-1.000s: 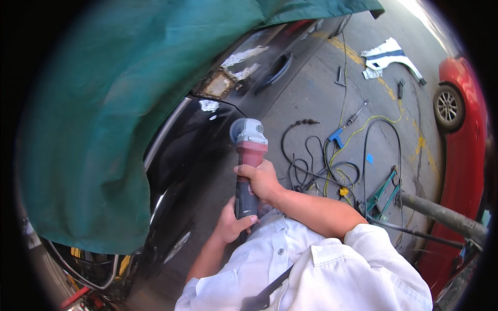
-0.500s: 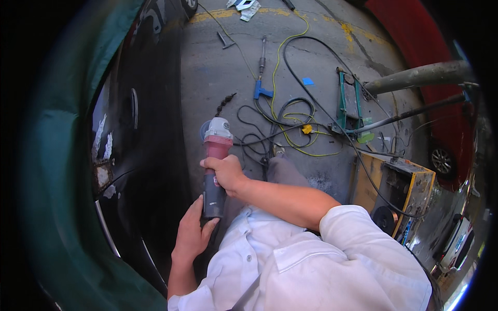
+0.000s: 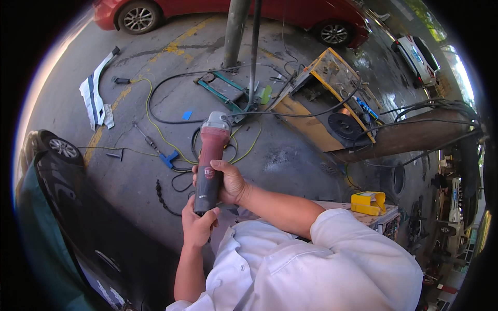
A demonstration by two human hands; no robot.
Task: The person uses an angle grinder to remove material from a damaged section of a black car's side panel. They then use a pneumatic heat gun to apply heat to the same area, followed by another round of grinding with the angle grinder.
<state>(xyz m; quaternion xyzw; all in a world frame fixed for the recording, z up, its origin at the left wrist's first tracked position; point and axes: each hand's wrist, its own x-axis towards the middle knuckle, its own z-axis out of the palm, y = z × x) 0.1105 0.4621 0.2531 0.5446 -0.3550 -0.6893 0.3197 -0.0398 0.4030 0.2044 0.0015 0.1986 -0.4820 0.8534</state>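
Note:
An angle grinder [image 3: 210, 155] with a grey head, a red middle and a dark rear body points away from me, above the floor. My right hand [image 3: 231, 181] wraps around its body from the right, thumb across the top. At the rear end, my left hand [image 3: 199, 223] grips it between thumb and fingers. The disc does not show in this picture. Left of my hands, a twisted dark chain [image 3: 160, 194] lies on the floor.
A dark car [image 3: 88, 223] with a green cover [image 3: 41, 233] stands at left. Ahead are a blue-handled tool [image 3: 168, 158], hoses, a green metal frame [image 3: 223, 90] and a post [image 3: 237, 31]. At right are a wooden cabinet [image 3: 301, 122] and a yellow container [image 3: 368, 202] on a bench.
My view has swung right, away from the dark car toward the cabinet and red car. The grinder has turned along with me. My left hand has closed more around its rear end.

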